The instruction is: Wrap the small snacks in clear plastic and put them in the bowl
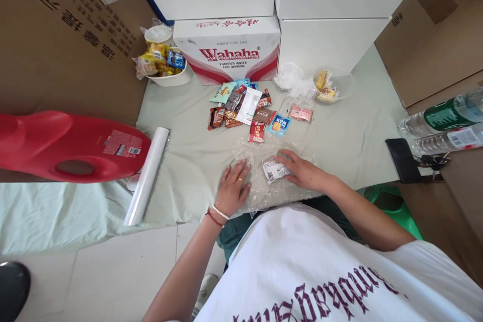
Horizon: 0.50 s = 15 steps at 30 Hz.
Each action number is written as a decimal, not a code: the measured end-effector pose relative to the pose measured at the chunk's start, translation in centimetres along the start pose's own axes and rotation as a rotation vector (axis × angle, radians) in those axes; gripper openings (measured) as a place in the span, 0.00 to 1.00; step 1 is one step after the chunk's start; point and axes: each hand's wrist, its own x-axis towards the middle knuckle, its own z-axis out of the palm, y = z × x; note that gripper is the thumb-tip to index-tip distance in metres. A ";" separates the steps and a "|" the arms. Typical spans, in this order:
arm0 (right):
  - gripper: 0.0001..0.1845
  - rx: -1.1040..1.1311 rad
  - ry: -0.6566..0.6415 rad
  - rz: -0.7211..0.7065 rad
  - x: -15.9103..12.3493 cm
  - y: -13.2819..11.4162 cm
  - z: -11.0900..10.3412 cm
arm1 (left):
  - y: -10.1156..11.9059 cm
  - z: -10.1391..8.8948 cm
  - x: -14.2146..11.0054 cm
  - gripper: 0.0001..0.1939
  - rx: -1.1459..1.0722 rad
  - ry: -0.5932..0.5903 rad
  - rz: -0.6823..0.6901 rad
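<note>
A sheet of clear plastic film [260, 200] lies crumpled on the cloth right in front of me. My left hand [233, 190] rests flat on the film's left side, fingers stretched out and holding nothing. My right hand [304, 171] has its fingers around the right end of a small snack packet [272, 171], which lies on the film with its white printed label up. Beyond the film is a loose pile of wrapped snacks, among them a red packet [257, 132], a blue packet [279, 124], a white packet [249, 105] and a pink packet [301, 112].
A white Wahaha carton [230, 48] stands at the back, beside a white basket [173, 79] of snacks. To the right are a clear bowl [341, 88], plastic bottles [449, 113] and a phone [403, 160]. A white roll [147, 176] and a red jug [75, 146] lie left.
</note>
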 end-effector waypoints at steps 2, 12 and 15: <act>0.38 0.054 0.090 -0.089 -2.3 0.8 -0.5 | 0.1 -0.5 -1.1 0.35 -0.066 0.002 0.093; 0.14 -0.034 0.155 -0.116 -9.9 2.6 1.5 | 2.9 0.9 -2.5 0.09 -0.225 0.088 0.109; 0.14 0.154 0.174 -0.080 -8.0 2.5 -0.2 | 2.4 1.1 -0.9 0.09 -0.312 0.227 -0.018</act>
